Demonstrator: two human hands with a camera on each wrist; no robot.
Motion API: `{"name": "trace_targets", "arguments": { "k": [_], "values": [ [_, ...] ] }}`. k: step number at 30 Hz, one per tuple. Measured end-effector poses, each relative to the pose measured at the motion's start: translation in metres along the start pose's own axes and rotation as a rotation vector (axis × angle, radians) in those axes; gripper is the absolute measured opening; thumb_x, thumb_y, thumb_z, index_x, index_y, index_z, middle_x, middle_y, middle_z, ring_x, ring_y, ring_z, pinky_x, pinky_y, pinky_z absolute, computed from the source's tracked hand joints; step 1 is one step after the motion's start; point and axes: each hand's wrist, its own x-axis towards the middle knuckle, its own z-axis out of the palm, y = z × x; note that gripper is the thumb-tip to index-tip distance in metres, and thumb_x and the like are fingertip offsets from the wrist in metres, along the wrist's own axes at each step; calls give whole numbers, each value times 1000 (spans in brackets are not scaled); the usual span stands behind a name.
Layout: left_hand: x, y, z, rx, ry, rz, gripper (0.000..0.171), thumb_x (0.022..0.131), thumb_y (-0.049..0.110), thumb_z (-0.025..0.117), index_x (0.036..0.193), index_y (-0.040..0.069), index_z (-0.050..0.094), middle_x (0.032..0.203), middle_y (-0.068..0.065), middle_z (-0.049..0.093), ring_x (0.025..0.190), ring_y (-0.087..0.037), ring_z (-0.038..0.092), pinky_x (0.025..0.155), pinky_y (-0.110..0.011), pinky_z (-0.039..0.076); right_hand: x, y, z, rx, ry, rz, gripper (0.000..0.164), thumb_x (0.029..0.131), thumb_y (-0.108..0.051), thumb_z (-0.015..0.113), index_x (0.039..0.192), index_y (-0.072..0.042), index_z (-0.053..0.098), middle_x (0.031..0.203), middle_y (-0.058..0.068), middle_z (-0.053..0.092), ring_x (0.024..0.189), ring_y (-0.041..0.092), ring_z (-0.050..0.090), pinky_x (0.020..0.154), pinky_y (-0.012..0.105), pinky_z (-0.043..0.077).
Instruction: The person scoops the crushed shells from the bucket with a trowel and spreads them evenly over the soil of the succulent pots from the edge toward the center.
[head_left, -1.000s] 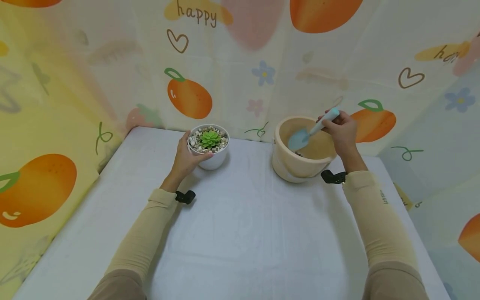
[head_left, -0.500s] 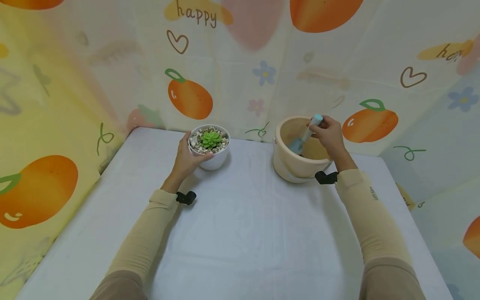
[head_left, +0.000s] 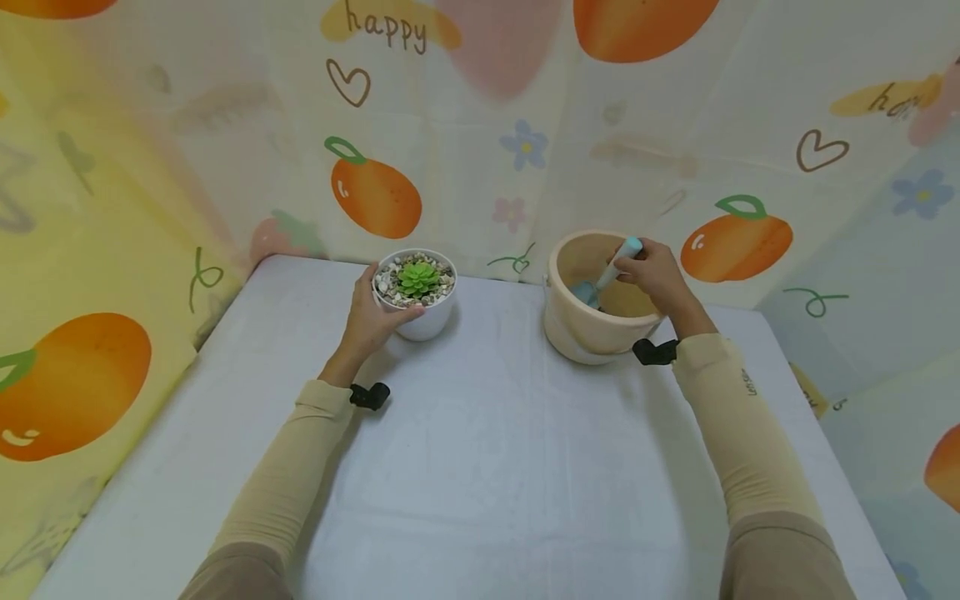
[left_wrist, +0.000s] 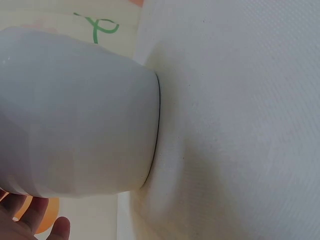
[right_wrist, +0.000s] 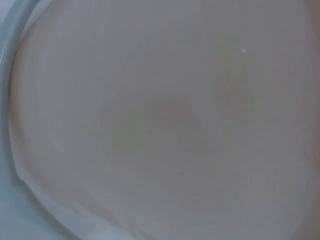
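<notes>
My left hand (head_left: 372,319) grips the side of a white pot (head_left: 424,323), thumb at the front and fingers round the left. Pale pebbles surround a green succulent (head_left: 418,279) in the pot. In the left wrist view the pot (left_wrist: 80,115) stands with its base on the white cloth, fingertips at its side. My right hand (head_left: 654,273) holds a small light-blue trowel (head_left: 616,262) by its handle over a cream bucket (head_left: 592,335). The trowel's blade points down inside the bucket, its tip near a little dark material. The bucket's outer wall (right_wrist: 165,120) fills the right wrist view.
A white cloth covers the table (head_left: 487,467). A patterned curtain (head_left: 465,167) with oranges and flowers hangs right behind the pot and bucket, and down both sides. The bucket's pale carrying handle (right_wrist: 7,125) hangs along its outside.
My right hand has moved left and lower, taking the trowel deeper into the bucket and tilting it more upright, then slightly back. The left hand and pot stay put.
</notes>
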Motion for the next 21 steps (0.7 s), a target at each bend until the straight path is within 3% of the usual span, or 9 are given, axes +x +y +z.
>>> {"name": "trace_targets", "arguments": {
  "k": [3, 6, 12, 16, 21],
  "values": [
    [0, 0, -1, -4, 2, 3, 117, 73, 44, 84, 156, 10, 9, 159, -19, 18, 147, -35, 22, 118, -58, 21, 0, -2, 0, -64, -28, 23, 35, 98, -12, 54, 125, 9, 49, 118, 16, 64, 107, 20, 60, 89, 25, 56],
    [-1, 0, -1, -1, -1, 3, 117, 73, 44, 83, 156, 10, 9, 160, -19, 17, 147, -35, 21, 119, -58, 20, 0, -3, -1, -68, -14, 38, 37, 98, -12, 53, 127, 10, 48, 114, 14, 64, 108, 22, 60, 89, 25, 55],
    [-1, 0, 0, 9, 2, -2, 116, 73, 45, 83, 156, 11, 10, 160, -18, 18, 148, -34, 21, 118, -58, 21, -3, -4, -5, -113, 25, 65, 41, 96, -11, 54, 129, 12, 46, 102, 6, 57, 86, 6, 61, 81, 18, 56],
    [0, 0, 0, 16, -1, -2, 117, 73, 46, 83, 156, 11, 9, 160, -18, 17, 147, -35, 21, 118, -58, 21, -7, -7, -11, -193, 31, 93, 45, 95, -13, 54, 131, 13, 45, 108, 15, 55, 76, -3, 58, 74, 11, 53],
    [1, 1, 0, 12, -1, -2, 116, 73, 45, 83, 156, 11, 10, 159, -18, 19, 147, -34, 22, 118, -58, 22, -12, -8, -20, -241, 7, 106, 49, 98, -15, 55, 134, 15, 42, 118, 24, 55, 76, -4, 60, 75, 13, 54]
  ]
}}
